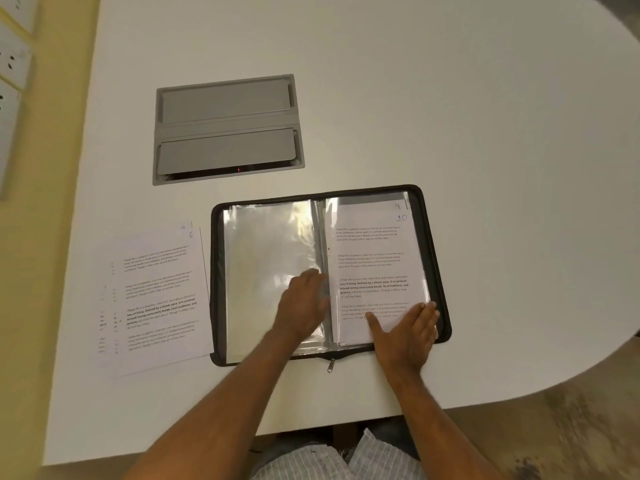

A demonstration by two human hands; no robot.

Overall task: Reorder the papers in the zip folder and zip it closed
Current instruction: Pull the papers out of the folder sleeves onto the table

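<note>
our right hand (pixel 407 332) lies flat, fingers spread, pressing the lower corner of the printed page marked 10 (pixel 375 268) in the right half of the zip folder (pixel 434 265); a page marked 9 peeks out behind it at the top. our left hand (pixel 304 306) rests near the spine on the clear sleeves (pixel 270 258) of the left half; it is blurred, so we cannot tell whether its fingers pinch a sleeve or only press it. the folder lies open on the white table (pixel 450 98), its zipper pull (pixel 331 365) hanging at the near edge. just left of the folder sits a stack of loose pages (pixel 156 299), the top one marked 6.

we judge that we are mid-reorder, with pages out and sleeves empty. next we likely need to draw the right-hand pages out or slide loose ones in by number, keeping the thin sleeves from buckling. zipping comes last.
</note>
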